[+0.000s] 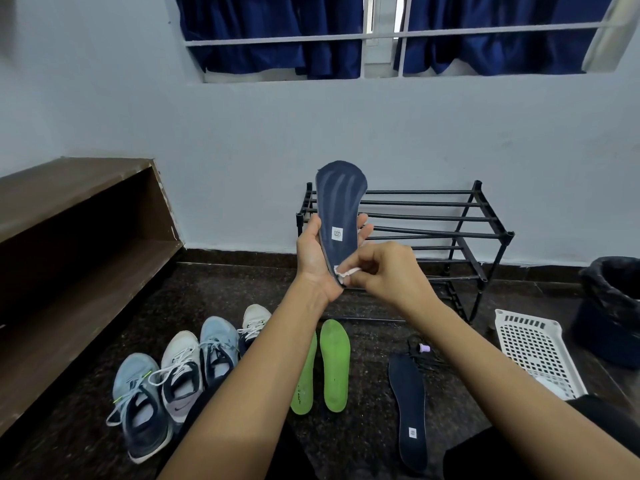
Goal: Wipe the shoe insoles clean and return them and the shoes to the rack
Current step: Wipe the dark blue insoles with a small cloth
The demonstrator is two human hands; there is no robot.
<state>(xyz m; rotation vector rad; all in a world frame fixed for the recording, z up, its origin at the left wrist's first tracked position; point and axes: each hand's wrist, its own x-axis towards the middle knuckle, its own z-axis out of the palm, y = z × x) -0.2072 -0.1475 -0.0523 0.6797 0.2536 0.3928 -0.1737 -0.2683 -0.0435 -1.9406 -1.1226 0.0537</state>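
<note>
My left hand [313,252] holds a dark blue insole [341,202] upright in front of the black shoe rack [450,220], fingers curled round its narrow lower half. My right hand [384,271] pinches a small white wipe [344,271] against the insole's heel end. A second dark blue insole [410,410] lies on the floor at the right. Two green insoles [334,365] lie side by side in the middle. Several sneakers [180,375] stand in a row on the floor at the left. The rack's shelves hold nothing.
A brown wooden shelf unit [86,237] runs along the left wall. A white perforated plastic tray [540,351] lies at the right, with a dark bin [613,306] lined with a black bag behind it. A small purple-capped item with a black cord [424,348] sits near the rack.
</note>
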